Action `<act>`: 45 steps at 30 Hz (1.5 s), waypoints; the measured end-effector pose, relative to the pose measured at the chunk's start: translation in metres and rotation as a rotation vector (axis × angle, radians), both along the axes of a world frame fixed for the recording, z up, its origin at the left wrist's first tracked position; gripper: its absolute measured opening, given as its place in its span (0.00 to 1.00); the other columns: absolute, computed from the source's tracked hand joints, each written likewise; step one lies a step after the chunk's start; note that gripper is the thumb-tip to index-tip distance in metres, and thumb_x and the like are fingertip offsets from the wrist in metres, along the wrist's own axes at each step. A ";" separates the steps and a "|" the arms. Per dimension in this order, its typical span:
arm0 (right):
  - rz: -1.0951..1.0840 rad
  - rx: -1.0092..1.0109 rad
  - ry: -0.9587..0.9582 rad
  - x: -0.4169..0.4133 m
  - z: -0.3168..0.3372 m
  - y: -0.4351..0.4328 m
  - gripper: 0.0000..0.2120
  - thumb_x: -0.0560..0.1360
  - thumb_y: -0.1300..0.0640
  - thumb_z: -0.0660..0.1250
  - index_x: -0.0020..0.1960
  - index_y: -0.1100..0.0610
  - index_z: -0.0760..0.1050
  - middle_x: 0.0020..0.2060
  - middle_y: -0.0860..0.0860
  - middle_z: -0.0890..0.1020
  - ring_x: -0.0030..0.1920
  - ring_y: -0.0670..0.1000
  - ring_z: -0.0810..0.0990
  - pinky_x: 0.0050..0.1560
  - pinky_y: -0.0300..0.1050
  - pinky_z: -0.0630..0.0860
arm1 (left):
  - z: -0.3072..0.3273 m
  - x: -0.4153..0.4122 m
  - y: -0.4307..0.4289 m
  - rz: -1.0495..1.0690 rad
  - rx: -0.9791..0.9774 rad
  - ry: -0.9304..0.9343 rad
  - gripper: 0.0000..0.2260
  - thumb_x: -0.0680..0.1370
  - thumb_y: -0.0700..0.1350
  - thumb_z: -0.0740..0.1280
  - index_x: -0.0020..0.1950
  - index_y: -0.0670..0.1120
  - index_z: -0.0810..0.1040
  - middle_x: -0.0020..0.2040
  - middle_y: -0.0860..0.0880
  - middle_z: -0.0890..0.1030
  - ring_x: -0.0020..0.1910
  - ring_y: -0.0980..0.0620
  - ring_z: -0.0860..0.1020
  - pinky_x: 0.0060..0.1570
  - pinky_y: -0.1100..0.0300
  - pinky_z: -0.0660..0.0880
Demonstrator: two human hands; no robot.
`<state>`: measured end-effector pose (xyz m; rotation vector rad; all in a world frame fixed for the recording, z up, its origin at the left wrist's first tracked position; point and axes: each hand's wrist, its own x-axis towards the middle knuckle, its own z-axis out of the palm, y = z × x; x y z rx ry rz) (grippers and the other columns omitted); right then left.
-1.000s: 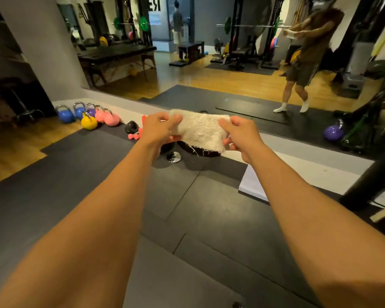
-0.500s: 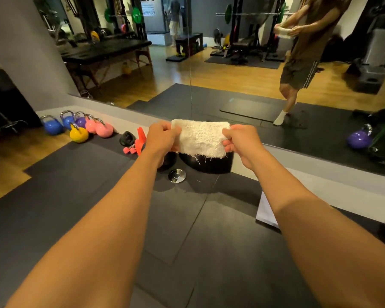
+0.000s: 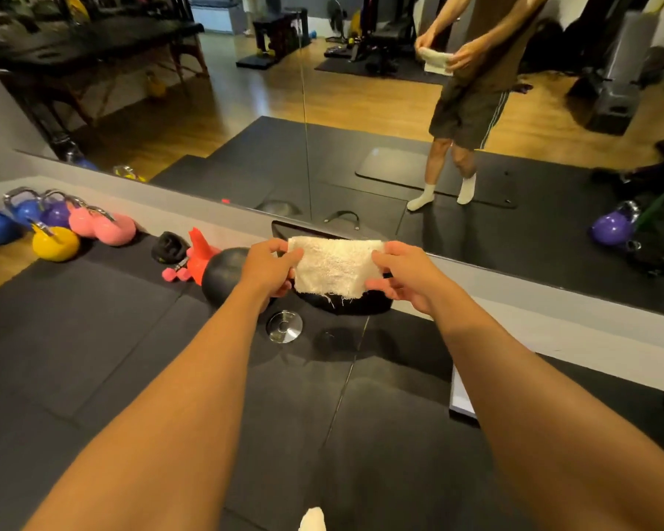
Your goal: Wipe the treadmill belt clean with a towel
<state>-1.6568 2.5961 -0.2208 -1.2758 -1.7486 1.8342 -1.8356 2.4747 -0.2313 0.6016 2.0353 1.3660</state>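
As the view dips toward the mirror (image 3: 361,147), left hand (image 3: 269,268) and right hand (image 3: 403,277) still pinch the towel (image 3: 334,268) taut. No treadmill in sight, so wiping waits.

I am standing in a gym; black rubber mats (image 3: 93,320) cover the floor under me, with wooden boards (image 3: 1,268) at their edge; a cluster of coloured kettlebells (image 3: 55,243), blue, purple, pink and yellow, sits at the foot of a wall-wide mirror (image 3: 361,109); a black medicine ball (image 3: 223,275) lies farther along the same wall; the glass reflects a black padded table (image 3: 93,36), dark exercise equipment (image 3: 384,44) and another purple kettlebell (image 3: 610,228).
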 end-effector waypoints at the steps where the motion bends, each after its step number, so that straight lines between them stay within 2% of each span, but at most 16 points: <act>1: -0.003 0.005 -0.008 -0.016 -0.004 0.013 0.05 0.81 0.58 0.60 0.47 0.56 0.72 0.41 0.50 0.75 0.42 0.53 0.85 0.25 0.37 0.63 | -0.004 -0.018 0.016 -0.015 -0.011 -0.013 0.04 0.78 0.44 0.67 0.45 0.46 0.76 0.29 0.47 0.72 0.24 0.53 0.67 0.25 0.63 0.65; 3: -0.048 0.016 -0.036 -0.052 -0.014 0.047 0.06 0.81 0.58 0.59 0.46 0.53 0.71 0.39 0.48 0.74 0.42 0.53 0.84 0.23 0.36 0.61 | -0.016 -0.056 0.058 -0.036 -0.041 -0.031 0.08 0.79 0.44 0.66 0.39 0.46 0.74 0.28 0.47 0.70 0.23 0.53 0.65 0.24 0.64 0.62; 5: -0.092 0.043 -0.056 -0.073 -0.023 0.069 0.04 0.81 0.56 0.59 0.49 0.52 0.72 0.40 0.48 0.74 0.41 0.52 0.81 0.23 0.35 0.64 | -0.026 -0.077 0.084 -0.052 -0.069 -0.009 0.13 0.78 0.43 0.67 0.34 0.46 0.71 0.26 0.48 0.70 0.22 0.52 0.65 0.22 0.65 0.62; 7: -0.122 0.054 -0.063 -0.103 -0.042 0.105 0.06 0.81 0.56 0.59 0.53 0.54 0.74 0.43 0.50 0.76 0.39 0.50 0.78 0.28 0.37 0.68 | -0.042 -0.105 0.126 -0.048 -0.101 0.030 0.17 0.77 0.44 0.68 0.30 0.47 0.68 0.23 0.50 0.70 0.22 0.52 0.66 0.21 0.65 0.63; 9: -0.156 0.041 -0.064 -0.133 -0.065 0.142 0.08 0.81 0.56 0.60 0.57 0.56 0.75 0.43 0.52 0.77 0.37 0.49 0.76 0.31 0.38 0.70 | -0.062 -0.132 0.165 -0.040 -0.150 0.050 0.18 0.77 0.44 0.68 0.29 0.47 0.68 0.24 0.50 0.71 0.25 0.52 0.68 0.21 0.64 0.67; 14: -0.235 -0.039 -0.109 -0.200 -0.130 0.226 0.07 0.80 0.56 0.63 0.55 0.58 0.77 0.40 0.52 0.79 0.36 0.48 0.76 0.32 0.39 0.71 | -0.119 -0.192 0.253 -0.051 -0.239 -0.015 0.10 0.80 0.45 0.64 0.39 0.44 0.71 0.32 0.43 0.75 0.24 0.50 0.73 0.21 0.62 0.70; 18: -0.293 -0.117 -0.141 -0.247 -0.181 0.278 0.09 0.75 0.64 0.63 0.53 0.57 0.77 0.42 0.53 0.81 0.39 0.50 0.77 0.35 0.41 0.73 | -0.169 -0.234 0.312 -0.019 -0.284 -0.038 0.09 0.80 0.46 0.63 0.43 0.44 0.75 0.34 0.43 0.77 0.25 0.51 0.74 0.24 0.60 0.73; 22: -0.405 -0.109 -0.187 -0.291 -0.250 0.322 0.09 0.74 0.64 0.64 0.54 0.58 0.76 0.41 0.55 0.81 0.36 0.49 0.77 0.34 0.42 0.73 | -0.241 -0.273 0.365 -0.013 -0.317 -0.124 0.07 0.78 0.42 0.62 0.52 0.43 0.78 0.37 0.43 0.79 0.29 0.51 0.75 0.26 0.61 0.72; 26: -0.498 -0.118 -0.237 -0.327 -0.328 0.370 0.05 0.75 0.62 0.65 0.48 0.53 0.73 0.45 0.56 0.80 0.38 0.51 0.77 0.34 0.42 0.73 | -0.325 -0.302 0.416 -0.030 -0.318 -0.175 0.09 0.74 0.36 0.59 0.46 0.42 0.78 0.37 0.43 0.78 0.33 0.50 0.75 0.29 0.61 0.74; 29: -0.523 -0.126 -0.264 -0.349 -0.384 0.400 0.06 0.75 0.61 0.66 0.44 0.51 0.72 0.49 0.58 0.81 0.40 0.53 0.78 0.37 0.46 0.77 | -0.376 -0.320 0.447 -0.040 -0.339 -0.172 0.10 0.76 0.36 0.60 0.53 0.44 0.79 0.45 0.43 0.82 0.41 0.47 0.81 0.33 0.59 0.77; 31: -0.540 -0.143 -0.270 -0.360 -0.417 0.415 0.06 0.76 0.60 0.65 0.44 0.52 0.71 0.50 0.59 0.81 0.40 0.53 0.79 0.38 0.47 0.79 | -0.406 -0.331 0.465 -0.051 -0.360 -0.179 0.10 0.77 0.36 0.61 0.53 0.44 0.79 0.48 0.41 0.82 0.45 0.44 0.82 0.37 0.56 0.79; 34: -0.518 -0.144 -0.308 -0.369 -0.455 0.429 0.03 0.78 0.60 0.62 0.52 0.54 0.72 0.52 0.58 0.80 0.41 0.52 0.79 0.38 0.47 0.79 | -0.438 -0.342 0.486 -0.100 -0.411 -0.208 0.08 0.77 0.37 0.61 0.50 0.46 0.78 0.50 0.42 0.82 0.48 0.44 0.81 0.41 0.53 0.80; 37: -0.389 -0.145 -0.337 -0.370 -0.478 0.432 0.19 0.78 0.63 0.62 0.68 0.56 0.68 0.60 0.56 0.76 0.46 0.52 0.78 0.49 0.51 0.81 | -0.455 -0.344 0.495 -0.214 -0.430 -0.187 0.10 0.76 0.37 0.63 0.57 0.44 0.76 0.54 0.44 0.79 0.52 0.43 0.78 0.46 0.50 0.81; 39: -0.318 -0.128 -0.365 -0.369 -0.478 0.428 0.25 0.78 0.63 0.62 0.74 0.56 0.63 0.63 0.54 0.74 0.44 0.49 0.78 0.51 0.51 0.82 | -0.456 -0.342 0.496 -0.256 -0.434 -0.135 0.16 0.76 0.37 0.62 0.63 0.44 0.72 0.60 0.43 0.77 0.57 0.41 0.76 0.53 0.46 0.78; 42: -0.286 -0.080 -0.392 -0.362 -0.465 0.421 0.22 0.79 0.60 0.61 0.73 0.56 0.65 0.62 0.53 0.75 0.45 0.49 0.78 0.54 0.54 0.80 | -0.447 -0.337 0.493 -0.268 -0.480 -0.098 0.21 0.78 0.36 0.61 0.71 0.41 0.66 0.67 0.41 0.71 0.61 0.39 0.74 0.55 0.45 0.77; 45: -0.287 0.000 -0.389 -0.357 -0.439 0.418 0.17 0.79 0.59 0.60 0.68 0.56 0.70 0.59 0.54 0.77 0.52 0.55 0.79 0.54 0.55 0.80 | -0.421 -0.335 0.493 -0.202 -0.488 -0.158 0.18 0.79 0.37 0.62 0.69 0.44 0.71 0.65 0.41 0.74 0.55 0.42 0.77 0.47 0.50 0.80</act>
